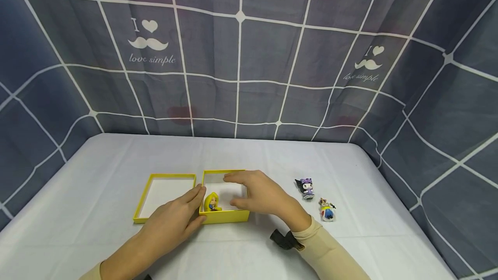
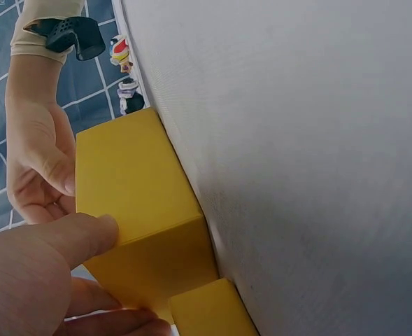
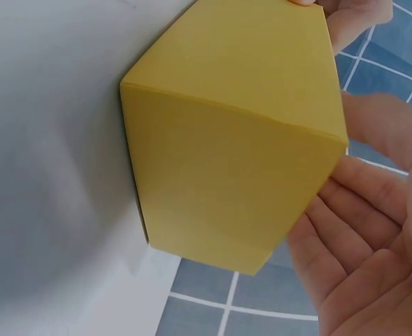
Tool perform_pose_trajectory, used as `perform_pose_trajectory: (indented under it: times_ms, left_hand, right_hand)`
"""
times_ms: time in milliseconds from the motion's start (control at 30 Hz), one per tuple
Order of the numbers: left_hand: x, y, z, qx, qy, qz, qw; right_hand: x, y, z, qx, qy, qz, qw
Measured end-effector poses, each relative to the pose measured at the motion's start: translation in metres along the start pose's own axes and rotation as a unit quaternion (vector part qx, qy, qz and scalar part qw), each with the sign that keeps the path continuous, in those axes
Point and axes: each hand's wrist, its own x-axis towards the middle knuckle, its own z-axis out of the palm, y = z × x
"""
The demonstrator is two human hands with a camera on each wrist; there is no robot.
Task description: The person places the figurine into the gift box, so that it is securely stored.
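Observation:
An open yellow box (image 1: 224, 217) with a white inside stands on the table, and a small yellow-haired figurine (image 1: 212, 202) is at its left front corner. My left hand (image 1: 173, 216) holds the box at its left side, thumb at the front wall and fingers along the left wall. In the left wrist view the thumb presses the edge of the yellow box (image 2: 139, 182). Over the box's right side is my right hand (image 1: 264, 193), its fingers spread apart and holding nothing. The right wrist view shows that palm beside the yellow box (image 3: 226, 175).
Left of the box lies its shallow yellow-rimmed lid (image 1: 142, 198), partly behind my left hand. To the right are a purple-and-black figurine (image 1: 306, 188) and a figurine in blue and yellow (image 1: 327, 211). A checked curtain (image 1: 264, 51) hangs around the white table (image 1: 241, 258).

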Motion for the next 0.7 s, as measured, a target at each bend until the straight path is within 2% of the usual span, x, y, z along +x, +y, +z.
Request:
perform_pose_trajectory:
  times_ms: [700]
  left_hand:
    - [-0.001,0.0,0.0,-0.004,0.008,0.007,0.9999]
  right_hand:
    - [-0.027,0.008,-0.015,0.005,0.033,-0.001,0.9994]
